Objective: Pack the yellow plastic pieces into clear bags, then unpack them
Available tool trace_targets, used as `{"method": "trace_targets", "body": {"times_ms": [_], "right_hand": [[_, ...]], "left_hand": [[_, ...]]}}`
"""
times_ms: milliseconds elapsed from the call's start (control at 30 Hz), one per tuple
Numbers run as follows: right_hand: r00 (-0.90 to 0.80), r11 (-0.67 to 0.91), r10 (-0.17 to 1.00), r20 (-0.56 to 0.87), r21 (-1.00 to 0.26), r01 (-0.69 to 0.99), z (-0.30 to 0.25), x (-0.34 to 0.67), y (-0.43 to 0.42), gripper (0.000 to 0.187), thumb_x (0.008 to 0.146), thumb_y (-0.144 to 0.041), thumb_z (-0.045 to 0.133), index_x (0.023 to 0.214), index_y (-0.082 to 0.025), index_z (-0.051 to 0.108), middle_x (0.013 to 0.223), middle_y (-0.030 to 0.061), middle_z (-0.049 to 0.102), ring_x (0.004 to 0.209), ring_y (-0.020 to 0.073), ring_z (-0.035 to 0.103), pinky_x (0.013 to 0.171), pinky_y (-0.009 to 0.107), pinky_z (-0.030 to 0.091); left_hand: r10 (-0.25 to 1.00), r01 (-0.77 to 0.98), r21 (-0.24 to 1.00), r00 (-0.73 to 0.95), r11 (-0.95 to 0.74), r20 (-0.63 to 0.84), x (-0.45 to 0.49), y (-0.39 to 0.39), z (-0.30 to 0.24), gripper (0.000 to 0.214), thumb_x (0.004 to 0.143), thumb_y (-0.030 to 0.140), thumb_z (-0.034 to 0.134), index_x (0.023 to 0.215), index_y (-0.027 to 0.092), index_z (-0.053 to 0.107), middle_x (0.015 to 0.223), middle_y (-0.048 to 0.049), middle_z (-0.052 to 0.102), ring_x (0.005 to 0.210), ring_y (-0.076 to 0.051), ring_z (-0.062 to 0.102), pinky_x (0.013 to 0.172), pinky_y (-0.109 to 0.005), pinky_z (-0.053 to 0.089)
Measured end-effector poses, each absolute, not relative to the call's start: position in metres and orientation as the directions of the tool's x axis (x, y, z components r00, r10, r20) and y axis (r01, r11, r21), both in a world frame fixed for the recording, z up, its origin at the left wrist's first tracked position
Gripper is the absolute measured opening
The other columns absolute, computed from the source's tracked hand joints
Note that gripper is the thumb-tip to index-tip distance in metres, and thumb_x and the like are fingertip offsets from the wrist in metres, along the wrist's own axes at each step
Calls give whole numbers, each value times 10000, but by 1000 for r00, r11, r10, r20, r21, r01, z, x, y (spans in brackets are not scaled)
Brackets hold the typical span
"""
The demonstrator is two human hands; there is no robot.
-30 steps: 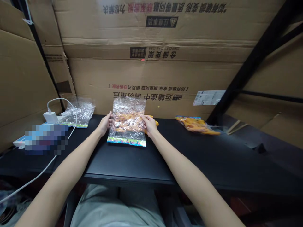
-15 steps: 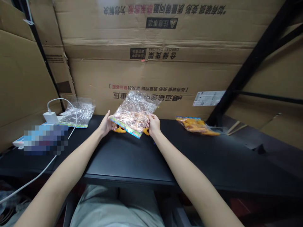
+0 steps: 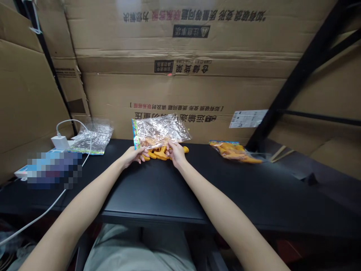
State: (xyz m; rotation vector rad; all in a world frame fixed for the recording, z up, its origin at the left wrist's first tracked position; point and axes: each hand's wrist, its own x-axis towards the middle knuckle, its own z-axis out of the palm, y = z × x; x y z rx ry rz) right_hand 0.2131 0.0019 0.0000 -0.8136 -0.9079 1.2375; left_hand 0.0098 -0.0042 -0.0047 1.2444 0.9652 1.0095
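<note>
A clear plastic bag (image 3: 165, 130) with a colourful printed strip is held up between my two hands. The strip now runs along the bag's left side. My left hand (image 3: 134, 155) pinches the bag at its lower left corner, by the strip. My right hand (image 3: 176, 153) is closed on the bag's lower edge. Behind and below the bag lie several orange plastic pieces (image 3: 160, 154) on the black table (image 3: 152, 188); their exact shape is partly hidden by the bag and my fingers.
At the right lies another clear bag (image 3: 235, 151) filled with orange pieces. An apparently flat clear bag (image 3: 93, 137) rests at the left, beside a white charger (image 3: 59, 142), its cable and a blurred-out object (image 3: 53, 169). Cardboard (image 3: 183, 86) walls the back.
The bag has turned so its printed strip moved from the bottom edge to the left side. My right hand has shifted slightly left and down. More orange pieces show beneath.
</note>
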Motion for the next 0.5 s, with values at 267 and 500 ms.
{"method": "trace_targets", "body": {"times_ms": [267, 500], "right_hand": [[219, 166, 973, 67, -865, -473, -2, 219, 8, 275, 757, -397, 676, 678, -185, 520, 549, -24, 542, 364, 73, 479, 317, 191, 383], [263, 203, 964, 37, -743, -638, 5, 232, 17, 165, 816, -350, 600, 782, -215, 510, 726, -13, 629, 688, 132, 662, 643, 280, 566]], "left_hand": [[968, -53, 998, 253, 15, -1, 7, -3, -5, 307, 755, 389, 694, 759, 87, 643, 735, -138, 705, 474, -122, 597, 395, -204, 433], [948, 148, 937, 87, -316, 306, 0, 10, -12, 449, 718, 378, 693, 1080, 137, 582, 1144, -176, 626, 896, -227, 658, 641, -302, 544]]}}
